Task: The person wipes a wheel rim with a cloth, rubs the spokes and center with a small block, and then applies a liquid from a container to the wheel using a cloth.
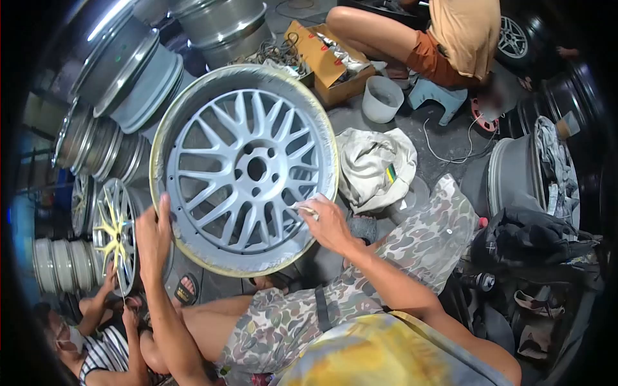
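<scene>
A large grey multi-spoke wheel rim (pixel 255 168) faces me, tilted up in front of my knees. Pale powdery residue coats its outer lip. My left hand (pixel 153 241) grips the lip at the lower left, thumb pointing up; some of its fingers are hidden. On the lower right, my right hand (pixel 329 225) is closed, with a small folded whitish piece (pixel 305 207) pinched in its fingertips against the spokes near the barrel. Whether that piece is sandpaper or cloth I cannot make out.
Stacked wheel rims (pixel 106 145) line the left. A co-worker at lower left handles a yellow-spoked wheel (pixel 114 235); another person sits on a blue stool (pixel 438 98). Nearby are a cardboard box (pixel 344 87), a white bucket (pixel 382 100), a beige cloth bundle (pixel 370 164) and a cable.
</scene>
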`<state>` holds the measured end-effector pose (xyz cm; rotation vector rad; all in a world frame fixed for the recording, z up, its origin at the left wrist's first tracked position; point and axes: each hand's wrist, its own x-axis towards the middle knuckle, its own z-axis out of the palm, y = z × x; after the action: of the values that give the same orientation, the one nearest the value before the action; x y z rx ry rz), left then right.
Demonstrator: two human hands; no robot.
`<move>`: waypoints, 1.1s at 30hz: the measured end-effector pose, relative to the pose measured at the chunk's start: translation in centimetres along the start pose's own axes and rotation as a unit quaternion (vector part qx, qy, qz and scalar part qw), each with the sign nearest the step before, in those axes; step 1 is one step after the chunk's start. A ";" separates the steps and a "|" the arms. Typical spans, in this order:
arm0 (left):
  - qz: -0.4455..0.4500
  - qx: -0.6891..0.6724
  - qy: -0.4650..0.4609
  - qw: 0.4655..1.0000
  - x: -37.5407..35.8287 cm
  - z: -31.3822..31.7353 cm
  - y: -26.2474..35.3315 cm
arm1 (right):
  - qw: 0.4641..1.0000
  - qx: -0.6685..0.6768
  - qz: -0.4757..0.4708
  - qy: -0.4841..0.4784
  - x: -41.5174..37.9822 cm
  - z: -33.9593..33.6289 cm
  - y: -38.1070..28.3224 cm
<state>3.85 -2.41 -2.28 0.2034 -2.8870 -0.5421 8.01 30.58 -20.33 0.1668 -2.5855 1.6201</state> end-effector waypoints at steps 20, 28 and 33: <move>-0.403 -0.414 -0.147 0.803 -5.3 10.2 -17.4 | 0.973 0.200 0.063 0.093 3.7 -2.4 0.8; -0.190 -0.232 -0.604 0.739 -13.1 9.2 -1.2 | 0.985 0.119 0.092 0.079 3.9 -2.5 0.3; 0.125 -0.066 -0.327 0.934 -6.4 8.9 -0.8 | 0.955 0.268 0.119 -0.049 4.9 -1.4 3.8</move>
<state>8.25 0.96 -11.79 -0.4497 -3.4016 -0.8873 2.70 33.22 -22.50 -0.0364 -2.2288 2.4313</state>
